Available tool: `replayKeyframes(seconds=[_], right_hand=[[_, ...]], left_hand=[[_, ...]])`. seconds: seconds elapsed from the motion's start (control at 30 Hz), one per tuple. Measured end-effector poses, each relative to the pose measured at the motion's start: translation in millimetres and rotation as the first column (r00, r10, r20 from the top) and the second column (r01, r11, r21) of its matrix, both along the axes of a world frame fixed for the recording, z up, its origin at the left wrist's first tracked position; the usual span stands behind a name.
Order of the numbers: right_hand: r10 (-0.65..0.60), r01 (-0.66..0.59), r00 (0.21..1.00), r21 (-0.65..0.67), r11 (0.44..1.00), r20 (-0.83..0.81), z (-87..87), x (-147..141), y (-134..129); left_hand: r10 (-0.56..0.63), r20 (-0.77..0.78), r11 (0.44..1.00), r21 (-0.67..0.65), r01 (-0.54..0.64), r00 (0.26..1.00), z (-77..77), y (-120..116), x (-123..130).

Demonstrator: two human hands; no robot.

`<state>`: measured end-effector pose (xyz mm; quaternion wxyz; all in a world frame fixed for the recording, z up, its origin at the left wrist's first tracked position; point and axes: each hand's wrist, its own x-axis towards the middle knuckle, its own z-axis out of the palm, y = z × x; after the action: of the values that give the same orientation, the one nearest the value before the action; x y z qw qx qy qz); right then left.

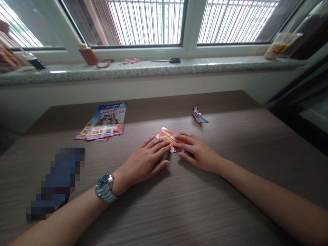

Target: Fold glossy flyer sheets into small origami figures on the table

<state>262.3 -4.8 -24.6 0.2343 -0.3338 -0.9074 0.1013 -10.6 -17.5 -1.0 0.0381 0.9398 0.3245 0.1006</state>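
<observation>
Nearest, the two bare forearms reach in from the lower corners over a brown wood-grain surface [164,212]. The left wrist wears a metal watch [105,187], and beside that forearm lies a dark blue thing [60,174], blurred into blocks, so I cannot tell what it is.

The left hand [145,160] is palm down, its fingers stretched out over an orange printed paper [166,135] and its thumb held away from them. The right hand [201,152] comes from the other side, fingers slightly bent across the paper's right end, the thumb apart from the fingers below it; neither hand is seen pinching. The paper lies on the surface between the hands, partly covered by both.

Farther off to the left, a few overlapping leaflets [109,119] lie fanned, one printed with "89.9". To the right, beyond the right hand, a small folded paper [197,115] stands partly raised.

Behind the surface runs a speckled stone sill [143,72]. On it, from left to right, are a red box [88,56], some small pink pieces [131,61], dark-handled scissors [175,60] and a clear cup [281,46]. Beyond the window [189,24] stand upright railings [146,22].
</observation>
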Motion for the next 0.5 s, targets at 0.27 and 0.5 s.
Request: replayKeyframes(seconds=[0.27, 0.5], right_hand=[[0.061, -0.061, 0.998, 0.002, 0.998, -0.008, 3.2, -1.6, -1.7], [0.156, -0.156, 0.988, -0.024, 0.987, -0.022, 3.7, -2.3, -3.6]], left_hand=[[0.069, -0.004, 0.997, 0.037, -0.069, 0.998, -1.6, 0.7, -2.2], [0.185, 0.013, 0.982, 0.028, -0.185, 0.983, -2.0, 1.2, -3.7]])
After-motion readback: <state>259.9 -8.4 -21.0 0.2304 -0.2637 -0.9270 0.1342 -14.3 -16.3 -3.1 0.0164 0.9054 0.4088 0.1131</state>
